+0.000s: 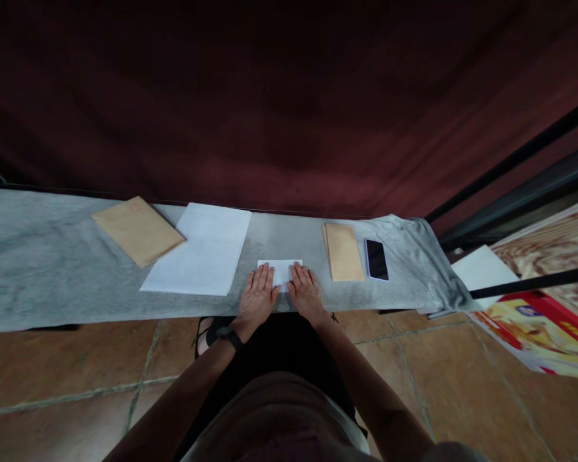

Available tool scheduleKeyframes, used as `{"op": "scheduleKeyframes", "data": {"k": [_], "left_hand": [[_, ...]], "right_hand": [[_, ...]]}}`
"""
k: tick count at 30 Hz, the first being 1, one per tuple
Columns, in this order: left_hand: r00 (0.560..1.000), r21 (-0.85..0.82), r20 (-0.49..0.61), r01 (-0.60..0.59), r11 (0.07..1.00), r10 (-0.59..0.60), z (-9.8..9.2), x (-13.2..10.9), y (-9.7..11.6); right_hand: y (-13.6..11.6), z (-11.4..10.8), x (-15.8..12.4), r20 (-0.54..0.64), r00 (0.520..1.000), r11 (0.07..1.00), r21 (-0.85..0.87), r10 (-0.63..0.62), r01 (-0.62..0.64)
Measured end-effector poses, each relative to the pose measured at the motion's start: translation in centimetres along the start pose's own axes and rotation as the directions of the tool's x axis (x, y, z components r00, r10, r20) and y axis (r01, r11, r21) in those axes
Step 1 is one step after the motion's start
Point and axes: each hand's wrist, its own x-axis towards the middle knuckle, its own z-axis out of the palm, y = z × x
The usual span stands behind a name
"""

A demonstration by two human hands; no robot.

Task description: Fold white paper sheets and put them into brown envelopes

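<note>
A small folded sheet of white paper (282,273) lies near the front edge of the cloth-covered table. Flat on its left side rests my left hand (259,295), fingers stretched out and holding nothing. My right hand (306,293) presses on the right side of the same paper, its fingers also extended. Between the two hands the middle of the paper shows; the rest is under my fingers and palms. To the left lie larger white paper sheets (207,250), overlapped at one corner by brown envelopes (137,231). Another few brown envelopes (345,253) lie to the right of my right hand.
A phone (377,260) with a dark screen lies right of the envelopes. Grey cloth (38,256) covers the narrow table and bunches at its right end. Dark red curtain (289,128) hangs behind. Black bars (534,282) and a colourful box (534,330) stand at the right.
</note>
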Motion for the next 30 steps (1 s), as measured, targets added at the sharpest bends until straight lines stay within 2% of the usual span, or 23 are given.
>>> {"op": "scheduleKeyframes", "data": {"k": [9,16,20,26,30], "left_hand": [[0.996,-0.062,0.061,-0.065,0.996,0.069,1.4,2.4,2.7],[1.0,-0.016,0.01,-0.009,1.0,0.009,0.9,1.8,0.2],[1.0,-0.007,0.003,0.0,1.0,0.0,0.7,1.4,-0.5],[1.0,0.012,0.015,-0.025,1.0,0.024,0.6,1.4,-0.5],[1.0,0.001,0.005,-0.024,1.0,0.024,0.5,1.5,-0.6]], "right_hand": [[-0.3,0.0,-0.2,0.012,1.0,0.999,-0.04,0.021,-0.02],[0.2,0.0,-0.6,-0.055,0.995,0.996,-0.008,0.089,-0.089],[-0.4,-0.1,0.2,-0.066,0.991,0.993,0.02,0.113,-0.112],[-2.2,0.5,1.9,-0.013,1.0,0.999,0.042,-0.019,0.02],[-1.7,0.6,1.7,-0.013,1.0,1.0,0.026,-0.006,0.006]]}}
